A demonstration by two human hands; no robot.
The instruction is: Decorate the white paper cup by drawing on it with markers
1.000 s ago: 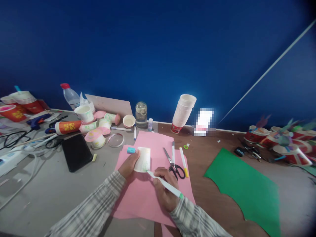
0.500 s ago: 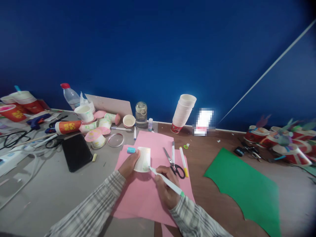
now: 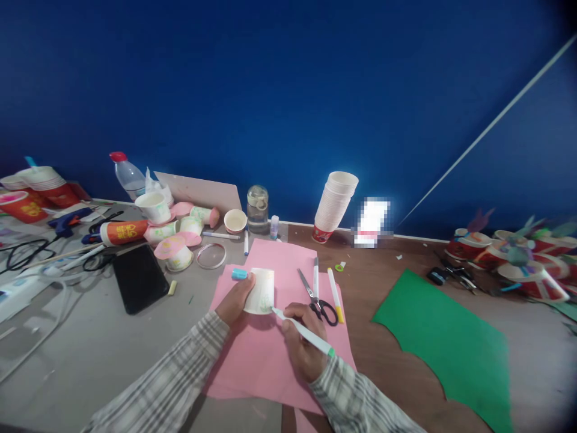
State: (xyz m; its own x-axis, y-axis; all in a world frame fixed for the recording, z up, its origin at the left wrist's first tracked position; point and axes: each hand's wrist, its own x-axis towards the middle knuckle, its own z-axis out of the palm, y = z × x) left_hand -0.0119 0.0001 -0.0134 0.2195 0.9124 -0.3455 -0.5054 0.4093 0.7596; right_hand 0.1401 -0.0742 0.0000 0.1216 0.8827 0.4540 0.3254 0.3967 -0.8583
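In my left hand (image 3: 235, 302) is a white paper cup (image 3: 261, 290), tilted on its side, with faint green marks near its lower right edge. My right hand (image 3: 307, 340) grips a white marker (image 3: 311, 338) with a green end, its tip touching or very near the cup's lower edge. Pink paper sheets (image 3: 274, 376) lie under both hands. Just beyond my right hand, scissors (image 3: 317, 299) with black handles rest on the pink paper beside a yellow-ended marker (image 3: 335, 295) and a grey-capped marker (image 3: 316, 278). A light-blue cap (image 3: 239, 274) sits by my left thumb.
Stacked paper cups (image 3: 334, 207) and a glass bottle (image 3: 258, 209) stand along the blue wall. To the left lie a black phone (image 3: 139, 278), decorated cups (image 3: 175, 251) and cables. Green paper (image 3: 455, 343) and red cups (image 3: 532, 279) are at right.
Hardly anything differs. The green marks on the cup look slightly clearer, and the marker's tip has shifted a little along the cup's edge.
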